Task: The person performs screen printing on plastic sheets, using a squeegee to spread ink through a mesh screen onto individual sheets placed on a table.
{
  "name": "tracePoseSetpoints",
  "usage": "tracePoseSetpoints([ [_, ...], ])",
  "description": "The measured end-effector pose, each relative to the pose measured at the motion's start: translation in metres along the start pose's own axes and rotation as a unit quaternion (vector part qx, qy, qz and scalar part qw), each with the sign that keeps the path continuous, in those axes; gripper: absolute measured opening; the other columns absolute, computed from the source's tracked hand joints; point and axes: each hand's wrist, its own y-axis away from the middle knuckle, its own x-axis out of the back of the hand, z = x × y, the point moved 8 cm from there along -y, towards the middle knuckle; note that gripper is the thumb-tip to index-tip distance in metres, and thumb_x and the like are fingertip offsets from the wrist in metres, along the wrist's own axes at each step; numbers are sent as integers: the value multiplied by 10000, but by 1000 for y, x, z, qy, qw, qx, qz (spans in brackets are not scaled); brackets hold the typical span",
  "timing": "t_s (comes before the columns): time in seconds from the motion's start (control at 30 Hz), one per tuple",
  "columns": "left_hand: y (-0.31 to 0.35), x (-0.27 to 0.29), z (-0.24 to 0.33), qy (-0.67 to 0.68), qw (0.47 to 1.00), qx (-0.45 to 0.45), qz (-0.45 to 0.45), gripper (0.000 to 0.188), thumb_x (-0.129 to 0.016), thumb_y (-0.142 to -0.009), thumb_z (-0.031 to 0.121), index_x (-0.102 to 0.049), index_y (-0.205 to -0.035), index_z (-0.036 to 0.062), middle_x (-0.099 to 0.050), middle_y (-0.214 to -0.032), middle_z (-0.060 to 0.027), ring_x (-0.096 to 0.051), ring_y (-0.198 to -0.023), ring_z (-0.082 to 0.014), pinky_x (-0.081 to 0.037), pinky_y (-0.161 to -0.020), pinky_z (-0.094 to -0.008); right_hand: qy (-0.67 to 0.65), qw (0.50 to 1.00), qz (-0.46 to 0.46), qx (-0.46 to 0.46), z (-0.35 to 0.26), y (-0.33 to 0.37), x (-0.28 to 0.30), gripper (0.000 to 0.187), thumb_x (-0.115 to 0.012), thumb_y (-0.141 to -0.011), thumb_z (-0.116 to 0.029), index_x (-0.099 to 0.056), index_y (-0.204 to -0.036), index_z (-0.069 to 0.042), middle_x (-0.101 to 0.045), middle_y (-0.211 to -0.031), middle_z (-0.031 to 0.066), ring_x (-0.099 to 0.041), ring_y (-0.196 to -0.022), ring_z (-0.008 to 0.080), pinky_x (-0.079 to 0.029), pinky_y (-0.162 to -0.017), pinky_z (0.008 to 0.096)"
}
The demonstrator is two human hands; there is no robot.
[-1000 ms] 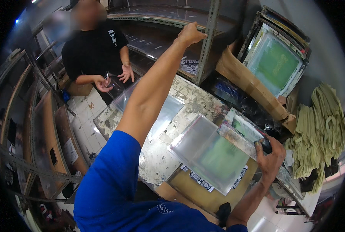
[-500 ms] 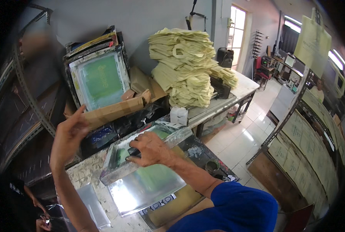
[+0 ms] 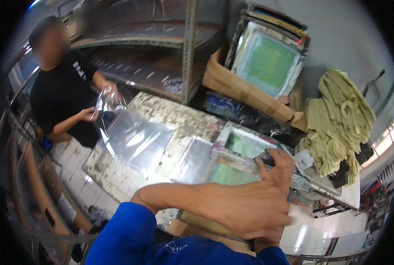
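My right hand (image 3: 277,167) is closed round a dark squeegee (image 3: 266,159) over the inked end of a screen printing frame (image 3: 239,158). Green mesh (image 3: 233,174) shows below the frame's crossbar. My left arm reaches across from the lower left, and my left hand (image 3: 250,210) lies over my right forearm. Its fingers are smeared by motion and partly hidden. Beside the frame, a clear plastic sheet (image 3: 194,157) lies on the paint-stained table (image 3: 110,174).
More clear plastic sheets (image 3: 139,140) lie farther left. A co-worker in black (image 3: 64,95) holds a crumpled clear plastic piece (image 3: 110,102) there. Behind stand green screens (image 3: 267,62) in a cardboard box (image 3: 245,90), a metal shelf (image 3: 190,53) and piled pale-yellow bags (image 3: 338,119).
The view has swung left, bringing the co-worker into full sight. My left hand has moved from beside the cardboard box across to my right forearm. My right hand still grips the squeegee.
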Motion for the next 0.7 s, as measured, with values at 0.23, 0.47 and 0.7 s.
tracePoseSetpoints([
  [0.23,232,-151,-131,201,766,597,129,376,-726,-901,227,-649,-1189,-3,-717,-876,-213,-707,-801,-286,-548,-728,-415,-46,998,-48,20,-12,17,-17,405,-838,-631,-219,-725,-973,-33,-686,-863,162,-643,-786,358,-503,-723,438],
  [0.47,260,-148,-155,331,641,417,553,982,-754,-754,-151,-203,-1560,-48,-596,-1281,-192,-657,-1008,-202,-588,-794,-316,-58,996,-68,25,-19,97,-31,462,-817,-633,-194,-714,-1046,-12,-665,-840,136,-620,-752,308,-476,-694,412],
  [0.7,307,-197,-152,177,676,517,494,893,-797,-687,-146,-401,-1483,-61,-572,-1297,-124,-596,-1117,-196,-531,-950,-335,-177,967,-134,-121,12,148,-67,423,-724,-771,-64,-702,-1192,-86,-680,-915,166,-622,-841,347,-481,-762,431],
])
